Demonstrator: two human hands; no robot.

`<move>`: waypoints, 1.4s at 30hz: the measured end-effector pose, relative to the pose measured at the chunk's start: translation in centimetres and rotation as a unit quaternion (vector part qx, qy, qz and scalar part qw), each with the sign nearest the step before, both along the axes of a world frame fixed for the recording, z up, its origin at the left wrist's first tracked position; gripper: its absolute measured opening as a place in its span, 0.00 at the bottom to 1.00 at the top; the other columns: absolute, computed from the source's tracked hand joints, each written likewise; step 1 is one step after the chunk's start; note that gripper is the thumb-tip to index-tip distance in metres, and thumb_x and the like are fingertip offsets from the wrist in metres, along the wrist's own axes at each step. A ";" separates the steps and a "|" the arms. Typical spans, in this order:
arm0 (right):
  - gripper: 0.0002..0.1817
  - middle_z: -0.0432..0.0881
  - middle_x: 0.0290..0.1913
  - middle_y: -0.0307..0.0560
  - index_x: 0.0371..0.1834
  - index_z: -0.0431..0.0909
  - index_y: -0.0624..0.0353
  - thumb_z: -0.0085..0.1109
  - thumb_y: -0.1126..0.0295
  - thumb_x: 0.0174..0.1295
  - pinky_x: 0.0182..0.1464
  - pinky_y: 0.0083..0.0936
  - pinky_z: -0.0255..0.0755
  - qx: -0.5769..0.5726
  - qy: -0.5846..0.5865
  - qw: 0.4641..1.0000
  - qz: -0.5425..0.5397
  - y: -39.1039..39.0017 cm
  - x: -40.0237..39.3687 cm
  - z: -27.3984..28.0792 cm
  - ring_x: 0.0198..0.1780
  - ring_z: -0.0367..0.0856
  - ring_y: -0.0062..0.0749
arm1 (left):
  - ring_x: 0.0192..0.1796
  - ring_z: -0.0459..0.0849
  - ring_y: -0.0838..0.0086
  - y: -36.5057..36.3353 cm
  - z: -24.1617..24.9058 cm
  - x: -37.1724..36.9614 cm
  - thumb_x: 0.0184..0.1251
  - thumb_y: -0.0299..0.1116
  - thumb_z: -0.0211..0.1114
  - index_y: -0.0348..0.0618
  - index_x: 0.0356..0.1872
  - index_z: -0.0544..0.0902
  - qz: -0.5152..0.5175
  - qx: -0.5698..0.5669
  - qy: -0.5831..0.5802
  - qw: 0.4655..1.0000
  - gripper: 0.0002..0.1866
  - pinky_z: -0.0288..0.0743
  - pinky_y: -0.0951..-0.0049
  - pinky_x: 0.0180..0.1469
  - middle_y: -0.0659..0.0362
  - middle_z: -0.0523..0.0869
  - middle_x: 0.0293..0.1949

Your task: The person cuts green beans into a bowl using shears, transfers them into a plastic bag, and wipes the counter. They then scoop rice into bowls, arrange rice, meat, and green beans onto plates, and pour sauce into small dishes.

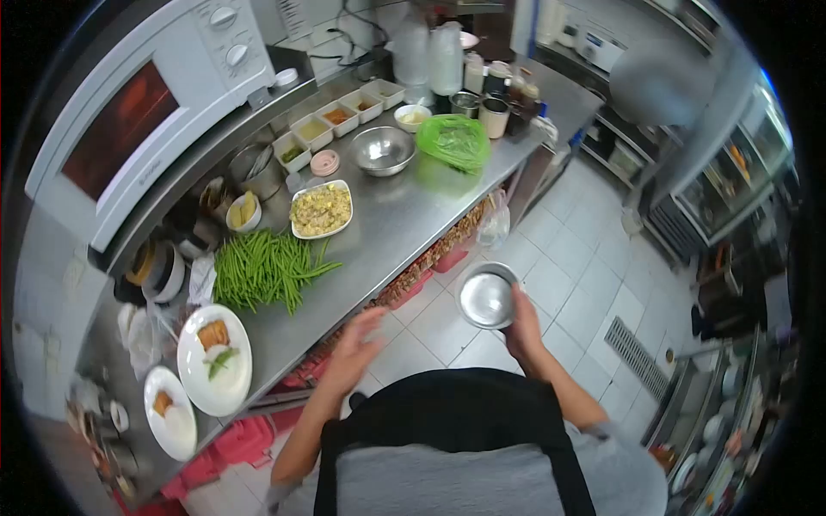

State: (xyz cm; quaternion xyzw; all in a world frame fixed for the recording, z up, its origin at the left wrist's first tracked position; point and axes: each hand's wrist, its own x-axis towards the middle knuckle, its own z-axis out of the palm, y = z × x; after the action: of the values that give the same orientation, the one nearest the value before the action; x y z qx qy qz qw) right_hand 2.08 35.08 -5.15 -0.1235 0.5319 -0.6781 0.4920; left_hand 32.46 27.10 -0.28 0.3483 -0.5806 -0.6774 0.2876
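The person's right hand (522,327) grips a small round metal bowl (485,297) by its side, thumb at the rim, holding it over the floor just off the table's front edge. The left hand (354,348) is held up near that edge with its fingers loosely parted.

The table's front edge lies between the bowl and the crowded worktop. Long green beans (262,271) are heaped there, a few stray ones reaching toward the middle. Just beyond sits a white dish (350,220) of yellow, crumbly food (322,209), with a wider metal bowl (383,153) past it. A green plastic bag (453,142) rests beside that wider bowl, and a row of small white tubs (321,144) lines the back. At the near end are a large oval plate (225,394) and a smaller plate (176,440), both bearing browned pieces of food.

The table (361,249) is shiny grey metal, with a white oven (189,52) raised behind it and red plastic items (245,439) below. Pale tiles cover the floor (585,284), broken by a drain grate (637,357); a glass-fronted cabinet (736,168) stands across the aisle.
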 end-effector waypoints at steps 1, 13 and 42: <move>0.28 0.74 0.53 0.46 0.60 0.65 0.57 0.44 0.47 0.66 0.47 0.40 0.75 0.012 0.020 0.999 -0.040 1.3 -2.3 -1.1 0.51 0.76 0.34 | 0.62 0.66 0.69 0.5 -0.4 -3.2 0.60 0.34 0.63 0.46 0.58 0.70 -0.047 -0.029 -0.018 0.998 0.24 0.67 0.68 0.58 0.57 0.68 0.60; 0.35 0.68 0.59 0.38 0.64 0.61 0.45 0.44 0.36 0.60 0.46 0.35 0.59 0.161 -0.097 0.970 -0.155 14.1 -12.6 -5.6 0.53 0.65 0.32 | 0.52 0.74 0.64 2.0 -1.4 -19.3 0.57 0.31 0.64 0.45 0.61 0.63 -0.186 -0.182 -0.072 0.963 0.30 0.70 0.68 0.56 0.50 0.71 0.54; 0.22 0.75 0.43 0.43 0.55 0.65 0.56 0.54 0.57 0.63 0.29 0.22 0.74 0.079 -0.064 0.995 0.013 -5.5 -13.4 0.6 0.37 0.76 0.25 | 0.45 0.78 0.75 -9.6 -7.0 -17.4 0.64 0.28 0.58 0.39 0.47 0.72 -0.073 0.117 -0.059 0.989 0.12 0.71 0.75 0.48 0.57 0.78 0.48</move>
State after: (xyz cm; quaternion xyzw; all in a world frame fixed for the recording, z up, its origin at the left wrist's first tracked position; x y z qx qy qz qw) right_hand -11.29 29.54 -4.54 -0.0472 0.5492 -0.6341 0.5423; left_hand 15.02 17.46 -7.30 0.3752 -0.5374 -0.7380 0.1604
